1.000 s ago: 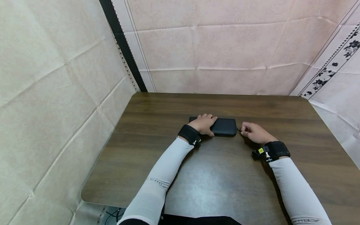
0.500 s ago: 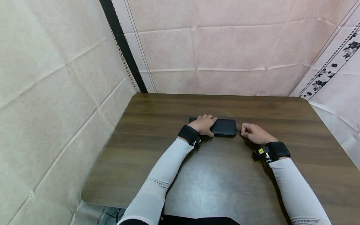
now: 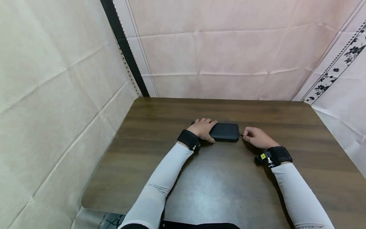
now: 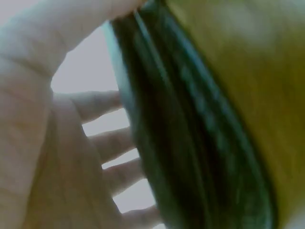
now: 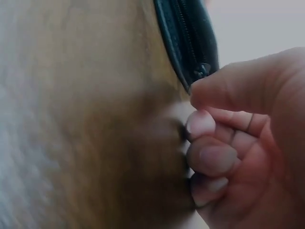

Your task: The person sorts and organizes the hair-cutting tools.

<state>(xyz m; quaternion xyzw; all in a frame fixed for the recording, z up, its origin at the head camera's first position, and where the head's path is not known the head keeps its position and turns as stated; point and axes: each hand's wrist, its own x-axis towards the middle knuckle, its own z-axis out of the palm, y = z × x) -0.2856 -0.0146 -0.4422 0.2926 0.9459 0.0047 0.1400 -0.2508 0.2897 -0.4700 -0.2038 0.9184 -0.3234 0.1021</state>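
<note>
A dark zip-around wallet [image 3: 226, 131] lies flat on the wooden table. My left hand [image 3: 201, 128] spans its left part, fingers spread over the far edge and thumb at the near edge. In the left wrist view the wallet's zipped side [image 4: 190, 124] faces the camera, blurred, and the fingertips are hidden behind it. At the right end my right hand [image 3: 257, 136] pinches the small zipper pull [image 3: 241, 135] between thumb and index finger. The right wrist view shows the zipper slider [image 5: 202, 70] at the wallet's corner, with the other fingers curled below.
The brown table [image 3: 148, 152] has rounded corners and stands against pale cloth-covered walls [image 3: 228, 57]. Dark cables [image 3: 114, 220] show beyond its near left edge. Both wrists carry black camera bands [image 3: 188, 139].
My view has tilted up slightly. My left hand sits a little further left on the wallet, baring slightly more of its top. My right hand keeps its pinch on the zipper pull.
</note>
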